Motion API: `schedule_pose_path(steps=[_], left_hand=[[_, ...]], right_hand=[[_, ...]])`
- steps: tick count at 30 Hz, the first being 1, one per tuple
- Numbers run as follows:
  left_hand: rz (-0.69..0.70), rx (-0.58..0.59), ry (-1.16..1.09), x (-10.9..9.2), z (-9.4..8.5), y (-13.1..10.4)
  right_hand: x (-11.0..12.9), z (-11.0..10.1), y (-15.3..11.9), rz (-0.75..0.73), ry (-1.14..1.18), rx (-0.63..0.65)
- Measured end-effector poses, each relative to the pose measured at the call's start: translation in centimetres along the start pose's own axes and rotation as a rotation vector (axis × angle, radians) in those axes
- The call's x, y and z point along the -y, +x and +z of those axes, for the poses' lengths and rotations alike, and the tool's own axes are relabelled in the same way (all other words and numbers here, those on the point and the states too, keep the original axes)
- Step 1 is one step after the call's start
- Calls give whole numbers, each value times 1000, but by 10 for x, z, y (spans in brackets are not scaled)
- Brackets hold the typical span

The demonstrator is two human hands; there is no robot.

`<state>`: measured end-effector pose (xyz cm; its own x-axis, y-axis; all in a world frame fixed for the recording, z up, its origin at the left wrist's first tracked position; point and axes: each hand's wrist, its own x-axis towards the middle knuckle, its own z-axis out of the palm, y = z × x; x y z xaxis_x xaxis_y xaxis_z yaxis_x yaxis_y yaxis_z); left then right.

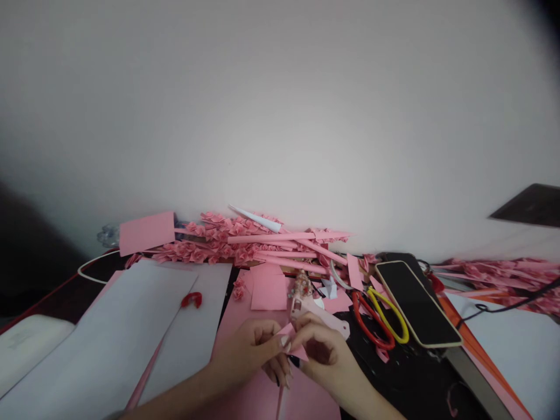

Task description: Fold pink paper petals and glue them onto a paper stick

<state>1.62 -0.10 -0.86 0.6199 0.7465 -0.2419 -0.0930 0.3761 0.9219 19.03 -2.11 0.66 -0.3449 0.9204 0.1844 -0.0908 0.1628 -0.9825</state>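
My left hand (251, 350) and my right hand (335, 359) meet at the front middle of the table. Between them they pinch a small piece of pink paper (300, 352), partly covered by the fingers. Both hands are closed on it, thumbs and forefingers together. Beneath them lies a large pink sheet (234, 326). Just behind the hands is what looks like a pale pink glue gun (324, 318). A stack of pink paper squares (269, 289) lies behind the left hand, with a small pink paper flower (239, 289) beside it.
Scissors with red and yellow handles (406, 333) and a phone (417, 303) lie to the right. White sheets (105, 338) cover the left, with a red curved object (191, 300) on them. Pink paper flowers (227, 227) and rolled paper line the wall (280, 116).
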Motion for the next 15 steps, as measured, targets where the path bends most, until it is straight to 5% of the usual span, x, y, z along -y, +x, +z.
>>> schedule_pose_path(steps=[15], left_hand=[[-39,9,74,-1,7,-4]], right_hand=[[-3,-3,-1,89,-135,-32]])
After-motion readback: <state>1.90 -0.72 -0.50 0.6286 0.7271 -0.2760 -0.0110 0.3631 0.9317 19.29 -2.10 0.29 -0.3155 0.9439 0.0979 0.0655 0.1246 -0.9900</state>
